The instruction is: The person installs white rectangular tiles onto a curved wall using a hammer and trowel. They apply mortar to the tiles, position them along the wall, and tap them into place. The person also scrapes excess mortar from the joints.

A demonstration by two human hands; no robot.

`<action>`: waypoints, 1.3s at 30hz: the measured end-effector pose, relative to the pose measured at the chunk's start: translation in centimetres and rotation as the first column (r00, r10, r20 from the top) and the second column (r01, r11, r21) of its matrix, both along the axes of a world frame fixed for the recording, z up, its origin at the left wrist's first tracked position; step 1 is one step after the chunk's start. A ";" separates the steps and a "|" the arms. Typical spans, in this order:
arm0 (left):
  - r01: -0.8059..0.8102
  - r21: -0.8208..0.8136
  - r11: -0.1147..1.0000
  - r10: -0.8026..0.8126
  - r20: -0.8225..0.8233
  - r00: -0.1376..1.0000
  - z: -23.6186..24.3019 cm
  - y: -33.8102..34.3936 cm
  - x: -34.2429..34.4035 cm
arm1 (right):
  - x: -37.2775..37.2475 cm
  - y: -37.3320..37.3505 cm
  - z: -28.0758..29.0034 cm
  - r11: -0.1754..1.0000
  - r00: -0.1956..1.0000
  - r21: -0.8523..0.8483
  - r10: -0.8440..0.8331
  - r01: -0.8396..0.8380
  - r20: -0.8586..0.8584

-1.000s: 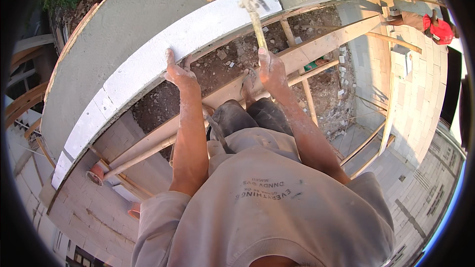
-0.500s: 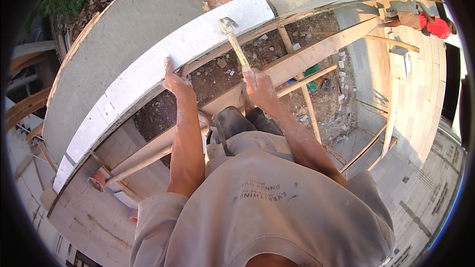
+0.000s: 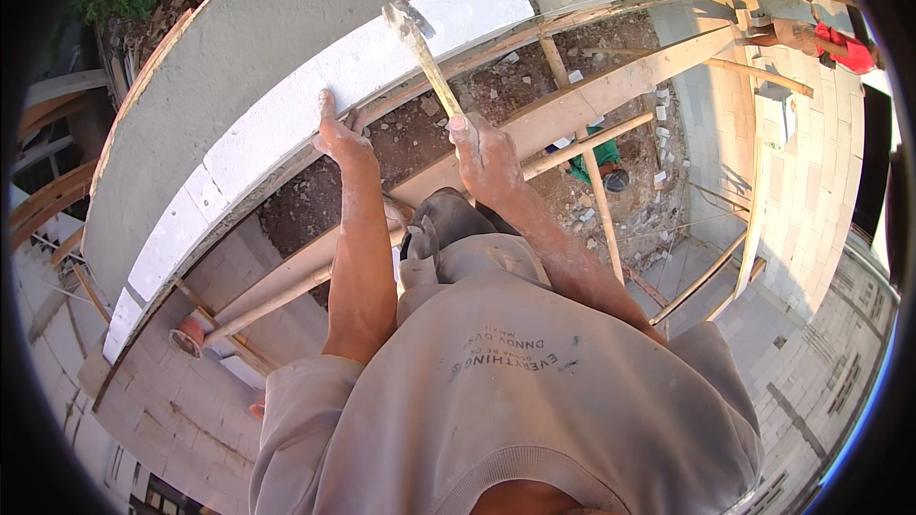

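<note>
One hammer (image 3: 426, 62) over white blocks (image 3: 353, 67)

The right hand (image 3: 485, 157) is closed round the hammer's pale, dust-smeared handle; its head is above the longest block's outer edge. The left hand (image 3: 345, 141) lays its thumb on that block's inner edge; its fingers are partly hidden, so I cannot tell whether they grip. At least three blocks, bright and flat-topped, curve along the inner edge of one grey slab (image 3: 219, 67).

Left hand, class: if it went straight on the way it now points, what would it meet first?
The long white block, whose near edge the left hand seems to touch; past that lies the grey plastered surface. Depth there is hard to judge.
</note>
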State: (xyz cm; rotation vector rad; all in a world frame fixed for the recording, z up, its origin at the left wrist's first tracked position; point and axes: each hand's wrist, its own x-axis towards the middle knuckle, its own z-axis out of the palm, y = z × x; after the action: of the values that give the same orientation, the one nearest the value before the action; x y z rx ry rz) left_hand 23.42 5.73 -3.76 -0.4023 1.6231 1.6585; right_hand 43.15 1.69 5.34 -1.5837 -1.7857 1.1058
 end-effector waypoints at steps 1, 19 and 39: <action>-0.006 -0.014 1.000 0.007 0.026 1.000 0.0 0.3 0.0 | -0.3 0.2 1.7 0.999 0.999 0.034 0.004 -0.003 -0.034; 0.040 0.002 0.999 -0.040 -0.062 0.997 -3.1 -0.1 -0.6 | 0.8 1.9 -5.0 0.980 0.991 0.163 0.100 -0.113 0.085; -0.162 0.019 0.987 0.162 -0.010 0.987 -0.7 -1.7 -5.1 | -2.4 -0.3 0.4 0.996 0.942 -0.025 0.071 -0.084 -0.329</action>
State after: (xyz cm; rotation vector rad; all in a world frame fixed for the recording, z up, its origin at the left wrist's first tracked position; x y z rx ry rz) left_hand 18.36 3.99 -4.41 -0.5285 1.6191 1.7974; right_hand 40.78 1.43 5.70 -1.2688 -1.6216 1.3599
